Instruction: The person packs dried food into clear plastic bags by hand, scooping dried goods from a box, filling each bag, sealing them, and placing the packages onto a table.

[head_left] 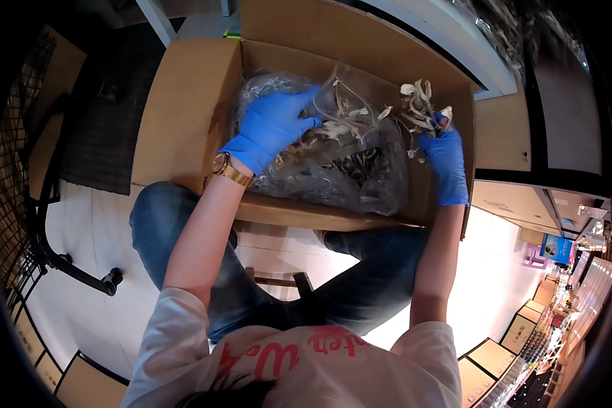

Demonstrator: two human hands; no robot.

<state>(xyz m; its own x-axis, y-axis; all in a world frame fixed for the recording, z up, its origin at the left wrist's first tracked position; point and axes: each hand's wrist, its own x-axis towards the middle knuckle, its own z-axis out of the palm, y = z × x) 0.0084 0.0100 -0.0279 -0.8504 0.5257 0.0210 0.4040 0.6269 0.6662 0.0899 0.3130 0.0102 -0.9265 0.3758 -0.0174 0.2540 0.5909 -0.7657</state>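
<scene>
My left hand (pixel 272 129), in a blue glove, holds the side of a clear plastic bag (pixel 306 178) at its mouth, thumb and forefinger a little apart. The bag lies in a cardboard box (pixel 183 112) and holds pale and dark dried pieces (pixel 343 126) that look like dried mushrooms. Over the box's right side, my gloved right hand (pixel 445 160) is closed around a small bunch of dried mushrooms (pixel 421 109), pale and curled with thin stems. The fingers' inner side is partly hidden by the bunch.
The box stands just in front of my knees (pixel 166 224), its flaps folded outward. At left are a chair base (pixel 75 272) and a wire rack (pixel 20 156). A pale table edge (pixel 435 34) runs behind the box. Cabinets (pixel 503 132) stand on the right.
</scene>
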